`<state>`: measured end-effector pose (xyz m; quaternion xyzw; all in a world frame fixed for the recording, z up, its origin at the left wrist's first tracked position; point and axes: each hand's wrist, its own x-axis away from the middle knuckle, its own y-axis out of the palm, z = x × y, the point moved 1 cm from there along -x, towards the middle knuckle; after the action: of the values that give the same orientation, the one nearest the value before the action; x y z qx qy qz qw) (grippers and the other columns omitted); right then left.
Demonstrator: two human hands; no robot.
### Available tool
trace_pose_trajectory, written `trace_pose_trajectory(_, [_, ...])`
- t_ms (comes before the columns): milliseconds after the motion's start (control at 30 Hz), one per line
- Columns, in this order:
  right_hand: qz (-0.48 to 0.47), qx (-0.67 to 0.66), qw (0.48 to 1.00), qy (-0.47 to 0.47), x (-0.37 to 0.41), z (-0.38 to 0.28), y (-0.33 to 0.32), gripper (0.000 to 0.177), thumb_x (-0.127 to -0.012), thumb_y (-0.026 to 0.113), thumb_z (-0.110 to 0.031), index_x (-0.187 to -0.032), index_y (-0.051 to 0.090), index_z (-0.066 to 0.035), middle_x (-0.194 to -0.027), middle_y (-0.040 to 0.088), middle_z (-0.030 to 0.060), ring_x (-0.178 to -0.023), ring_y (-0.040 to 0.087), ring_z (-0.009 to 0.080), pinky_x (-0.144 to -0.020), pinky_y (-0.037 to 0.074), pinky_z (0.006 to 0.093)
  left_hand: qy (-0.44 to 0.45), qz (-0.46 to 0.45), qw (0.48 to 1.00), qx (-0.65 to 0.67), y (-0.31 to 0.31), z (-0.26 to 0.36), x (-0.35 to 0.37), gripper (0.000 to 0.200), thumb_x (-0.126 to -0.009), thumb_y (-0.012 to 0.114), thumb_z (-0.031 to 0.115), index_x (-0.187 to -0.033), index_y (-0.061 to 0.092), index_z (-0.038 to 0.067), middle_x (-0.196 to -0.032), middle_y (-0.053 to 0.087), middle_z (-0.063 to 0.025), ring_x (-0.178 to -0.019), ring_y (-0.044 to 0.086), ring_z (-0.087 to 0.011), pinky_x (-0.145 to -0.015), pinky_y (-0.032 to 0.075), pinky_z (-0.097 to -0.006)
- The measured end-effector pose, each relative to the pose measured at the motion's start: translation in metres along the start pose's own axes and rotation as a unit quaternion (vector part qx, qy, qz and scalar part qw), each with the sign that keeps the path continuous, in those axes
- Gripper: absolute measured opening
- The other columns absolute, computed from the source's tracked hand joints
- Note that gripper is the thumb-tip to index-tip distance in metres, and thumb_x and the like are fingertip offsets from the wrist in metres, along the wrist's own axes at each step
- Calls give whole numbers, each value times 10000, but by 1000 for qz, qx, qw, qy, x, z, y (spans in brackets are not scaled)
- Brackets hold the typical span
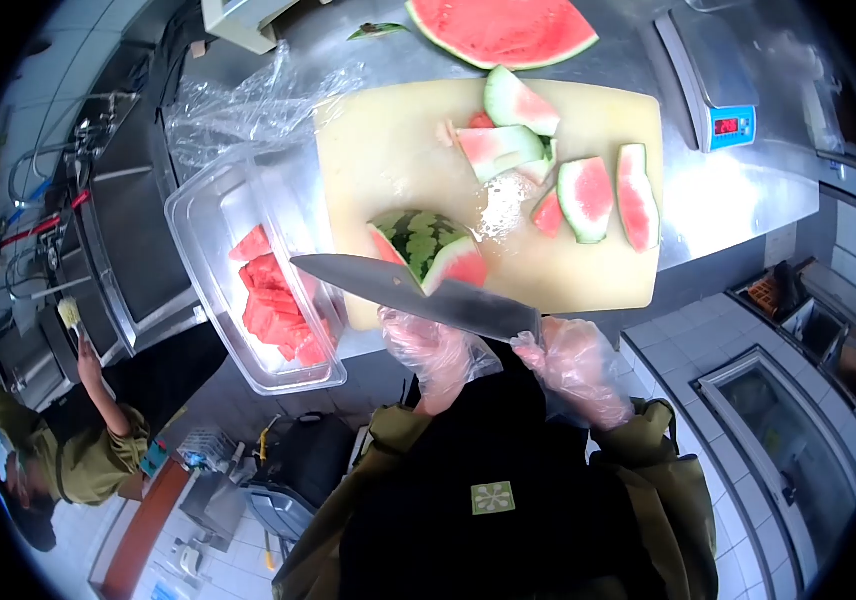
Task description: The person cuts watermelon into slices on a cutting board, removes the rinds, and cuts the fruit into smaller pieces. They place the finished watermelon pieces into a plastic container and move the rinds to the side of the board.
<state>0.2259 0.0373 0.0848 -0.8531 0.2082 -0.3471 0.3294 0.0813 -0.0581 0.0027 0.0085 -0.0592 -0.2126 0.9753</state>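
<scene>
A large knife (418,295) lies slantwise across the near edge of the board, its blade pointing left. My right hand (578,370), in a clear plastic glove, is closed around its handle. My left hand (428,350), gloved the same way, is just below the blade, which covers its fingertips; whether it touches anything is hidden. Beyond the blade sits a watermelon piece (420,243) with striped rind upward and red flesh at its sides. Cut rind pieces (585,200) with some flesh lie on the right of the cutting board (348,190).
A clear plastic tub (203,235) with red watermelon chunks (273,300) stands left of the board. Crumpled plastic film (238,115) lies behind it. A big watermelon slice (503,30) and a scale (718,90) are at the back. Another person (88,450) holds a brush at far left.
</scene>
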Motion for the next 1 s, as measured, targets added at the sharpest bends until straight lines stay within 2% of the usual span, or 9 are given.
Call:
trace_pose_trajectory(200, [121,-4,992,-23,-6,-8,18,469,-895,581,-486,-809,614,-26,-595,539,158,-552,558,338,-524,425,435,16,-9,997,-78,-7,-4,-3,471,-844,687,21,-1239,432,21,-1104,577,-117,-931,589,-169,-800,497,-306])
trace_pose_trajectory(333, [89,-81,992,47,-18,-13,22,519,-899,544,-538,-853,617,-26,-622,562,150,-551,568,335,-521,435,420,29,-16,993,-111,-10,-4,0,480,-842,689,21,-1244,428,19,-1113,571,-117,-943,584,-171,-812,492,-310])
trace_pose_trajectory(367, [19,-36,997,69,-25,-11,26,511,-908,525,-540,-889,625,-39,-698,608,169,-635,600,367,-580,458,451,31,-19,992,-118,-10,-4,2,482,-841,689,21,-1245,427,19,-1115,570,-117,-946,582,-171,-815,490,-311])
trace_pose_trajectory(467, [-66,-147,983,93,-41,-11,-2,486,-921,511,-522,-928,635,-53,-771,635,193,-722,614,397,-647,469,483,38,-21,990,-135,-11,-3,2,488,-839,690,21,-1249,425,17,-1122,566,-117,-955,578,-173,-823,486,-314])
trace_pose_trajectory(600, [-66,-204,972,92,-32,-12,-13,459,-932,502,-500,-963,650,-67,-813,643,206,-768,615,418,-695,472,495,45,-25,987,-153,-10,-1,1,496,-837,692,21,-1253,421,16,-1131,560,-117,-966,572,-175,-834,481,-318])
trace_pose_trajectory(633, [-102,-75,988,88,-22,-5,1,451,-940,498,-480,-957,644,-54,-812,635,214,-779,610,417,-707,470,494,47,-27,986,-157,-9,-1,0,499,-837,692,21,-1255,420,15,-1133,559,-117,-969,570,-176,-837,480,-319])
trace_pose_trajectory(733, [-41,-148,986,72,-14,-2,-4,465,-951,474,-476,-955,638,-41,-799,632,217,-784,609,414,-715,470,491,50,-26,984,-172,-9,-1,0,505,-835,693,20,-1258,418,14,-1140,555,-118,-978,566,-177,-846,476,-322])
trace_pose_trajectory(833, [-82,-203,973,64,-29,-8,-23,502,-956,447,-495,-956,637,-30,-796,636,221,-793,612,411,-722,471,487,56,-28,980,-188,-10,0,0,511,-833,694,20,-1262,415,13,-1146,551,-118,-987,562,-179,-854,472,-325])
trace_pose_trajectory(1000, [-68,-208,972,90,-41,-3,4,546,-949,435,-530,-929,652,-29,-811,645,225,-809,617,417,-737,469,495,66,-32,974,-216,-14,0,2,522,-830,696,20,-1268,411,10,-1158,544,-118,-1002,554,-181,-869,465,-330])
